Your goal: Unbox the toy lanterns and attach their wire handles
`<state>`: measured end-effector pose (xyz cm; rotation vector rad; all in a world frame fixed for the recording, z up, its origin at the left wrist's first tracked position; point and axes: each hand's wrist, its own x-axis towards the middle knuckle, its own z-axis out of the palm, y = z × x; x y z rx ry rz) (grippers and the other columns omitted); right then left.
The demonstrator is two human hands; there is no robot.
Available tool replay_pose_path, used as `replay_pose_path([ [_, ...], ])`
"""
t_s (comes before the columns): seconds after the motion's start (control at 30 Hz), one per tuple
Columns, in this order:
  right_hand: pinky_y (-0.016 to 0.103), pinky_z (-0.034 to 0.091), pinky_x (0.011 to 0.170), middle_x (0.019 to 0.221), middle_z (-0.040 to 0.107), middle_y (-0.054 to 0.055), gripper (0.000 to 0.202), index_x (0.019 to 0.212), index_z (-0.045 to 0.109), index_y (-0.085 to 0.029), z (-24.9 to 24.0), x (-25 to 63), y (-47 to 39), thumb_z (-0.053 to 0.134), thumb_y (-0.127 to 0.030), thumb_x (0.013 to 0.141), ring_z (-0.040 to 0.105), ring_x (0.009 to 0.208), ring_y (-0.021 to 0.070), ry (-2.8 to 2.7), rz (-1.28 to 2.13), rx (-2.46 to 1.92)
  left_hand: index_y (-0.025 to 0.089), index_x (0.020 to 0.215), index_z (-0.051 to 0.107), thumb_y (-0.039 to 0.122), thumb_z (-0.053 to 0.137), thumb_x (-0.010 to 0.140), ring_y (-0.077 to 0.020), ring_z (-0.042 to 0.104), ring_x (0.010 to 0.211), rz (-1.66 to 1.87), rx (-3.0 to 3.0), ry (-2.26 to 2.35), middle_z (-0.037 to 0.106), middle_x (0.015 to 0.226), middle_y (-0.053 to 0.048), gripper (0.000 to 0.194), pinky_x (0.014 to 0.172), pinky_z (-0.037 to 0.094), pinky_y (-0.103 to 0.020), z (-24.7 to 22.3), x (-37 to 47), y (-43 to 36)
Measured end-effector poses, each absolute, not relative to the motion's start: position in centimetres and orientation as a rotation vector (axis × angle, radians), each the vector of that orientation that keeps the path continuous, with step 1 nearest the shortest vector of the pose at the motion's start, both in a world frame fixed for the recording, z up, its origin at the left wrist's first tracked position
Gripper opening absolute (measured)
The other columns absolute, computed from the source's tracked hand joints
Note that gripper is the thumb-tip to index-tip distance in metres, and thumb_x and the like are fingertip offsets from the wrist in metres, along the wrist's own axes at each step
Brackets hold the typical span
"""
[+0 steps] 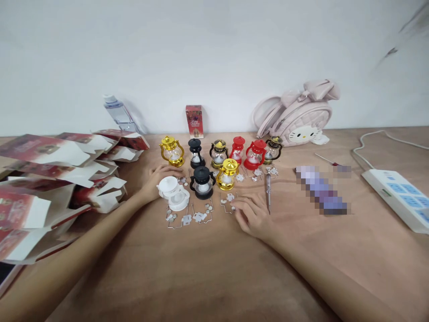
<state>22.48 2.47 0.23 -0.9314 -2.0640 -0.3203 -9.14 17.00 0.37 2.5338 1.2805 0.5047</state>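
Note:
Several miniature lanterns stand in two loose rows on the wooden table. My left hand (157, 181) rests with fingers stretched out, just behind the white lantern (174, 194) and below a gold lantern (172, 152). My right hand (253, 214) lies on the table, fingers loosely bent and apart, its fingertips beside small metal parts and a bent wire handle (230, 197). Between the hands stand a black lantern (203, 183) and another gold lantern (228, 174). More wire handles, round button cells and white tabs (200, 217) lie in front. A clear-handled screwdriver (268, 190) lies right of these.
Open red-and-white cartons (97, 192) pile up at left. Along the wall stand a water bottle (119, 112), a small red box (195, 121) and a pink bag (301, 118). A red-handled screwdriver (330, 162), a pixelated object (321, 190) and a power strip (398, 197) lie at right.

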Motion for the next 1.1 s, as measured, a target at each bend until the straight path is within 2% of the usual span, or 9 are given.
replay_pose_path([
  [0.23, 0.033, 0.044, 0.069, 0.086, 0.071, 0.005, 0.019, 0.093, 0.057, -0.017, 0.3, 22.5, 2.5, 0.051, -0.004, 0.081, 0.059, 0.083, 0.0202, -2.075, -0.323, -0.932, 0.024, 0.097, 0.07, 0.056, 0.053, 0.084, -0.0313, 0.048, 0.108, 0.602, 2.64, 1.406, 0.068, 0.108, -0.008, 0.039, 0.086, 0.027, -0.043, -0.1, -8.7, 18.1],
  [0.37, 0.033, 0.044, 0.07, 0.087, 0.071, 0.005, 0.019, 0.094, 0.057, -0.017, 0.2, 22.5, 2.5, 0.051, -0.004, 0.081, 0.059, 0.083, 0.0201, -2.069, -0.32, -0.93, 0.023, 0.104, 0.068, 0.059, 0.051, 0.086, -0.0285, 0.046, 0.104, 0.579, 2.748, 1.352, 0.067, 0.109, -0.009, 0.043, 0.083, 0.025, -0.041, 0.7, -8.7, 17.5],
  [0.43, 0.033, 0.043, 0.069, 0.087, 0.071, 0.005, 0.019, 0.093, 0.057, -0.017, 0.2, 22.5, 2.5, 0.051, -0.004, 0.081, 0.058, 0.082, 0.0199, -2.065, -0.324, -0.921, 0.024, 0.103, 0.068, 0.057, 0.052, 0.086, -0.0265, 0.045, 0.104, 0.514, 2.819, 1.265, 0.065, 0.112, -0.007, 0.04, 0.082, 0.025, -0.038, 1.3, -8.6, 17.1],
  [0.53, 0.032, 0.043, 0.068, 0.085, 0.071, 0.005, 0.018, 0.092, 0.057, -0.017, 0.3, 22.5, 2.5, 0.051, -0.004, 0.081, 0.058, 0.079, 0.0192, -2.063, -0.336, -0.912, 0.025, 0.088, 0.071, 0.055, 0.053, 0.087, -0.0242, 0.044, 0.103, 0.404, 2.912, 1.118, 0.062, 0.116, -0.004, 0.035, 0.08, 0.025, -0.035, 1.8, -8.1, 16.7],
  [0.67, 0.032, 0.043, 0.067, 0.085, 0.071, 0.005, 0.017, 0.091, 0.058, -0.017, 0.4, 22.5, 2.5, 0.05, -0.004, 0.082, 0.058, 0.078, 0.0184, -2.06, -0.343, -0.92, 0.023, 0.079, 0.071, 0.052, 0.048, 0.09, -0.0245, 0.042, 0.103, 0.376, 2.989, 1.047, 0.061, 0.115, -0.004, 0.039, 0.079, 0.025, -0.034, 1.8, -7.4, 17.1],
  [0.77, 0.032, 0.042, 0.067, 0.084, 0.071, 0.004, 0.017, 0.089, 0.058, -0.017, 0.4, 22.5, 2.5, 0.049, -0.005, 0.082, 0.057, 0.078, 0.0179, -2.061, -0.343, -0.918, 0.022, 0.08, 0.071, 0.048, 0.043, 0.094, -0.0237, 0.043, 0.1, 0.402, 3.03, 1.05, 0.062, 0.109, -0.005, 0.04, 0.079, 0.026, -0.035, 1.5, -7.2, 17.5],
  [0.9, 0.032, 0.043, 0.067, 0.084, 0.071, 0.004, 0.017, 0.088, 0.058, -0.018, 0.4, 22.4, 2.5, 0.049, -0.005, 0.082, 0.057, 0.078, 0.0179, -2.063, -0.334, -0.914, 0.024, 0.089, 0.068, 0.044, 0.044, 0.094, -0.0214, 0.047, 0.092, 0.409, 3.084, 1.062, 0.064, 0.102, -0.004, 0.032, 0.077, 0.029, -0.033, 0.9, -7.5, 17.6],
  [1.1, 0.032, 0.043, 0.067, 0.084, 0.071, 0.004, 0.018, 0.088, 0.059, -0.018, 0.4, 22.5, 2.5, 0.049, -0.004, 0.082, 0.057, 0.078, 0.0181, -2.063, -0.335, -0.912, 0.024, 0.088, 0.067, 0.041, 0.048, 0.092, -0.0276, 0.047, 0.099, 0.598, 3.086, 1.348, 0.062, 0.111, -0.007, 0.026, 0.079, 0.03, -0.039, 0.4, -8.0, 18.1],
])
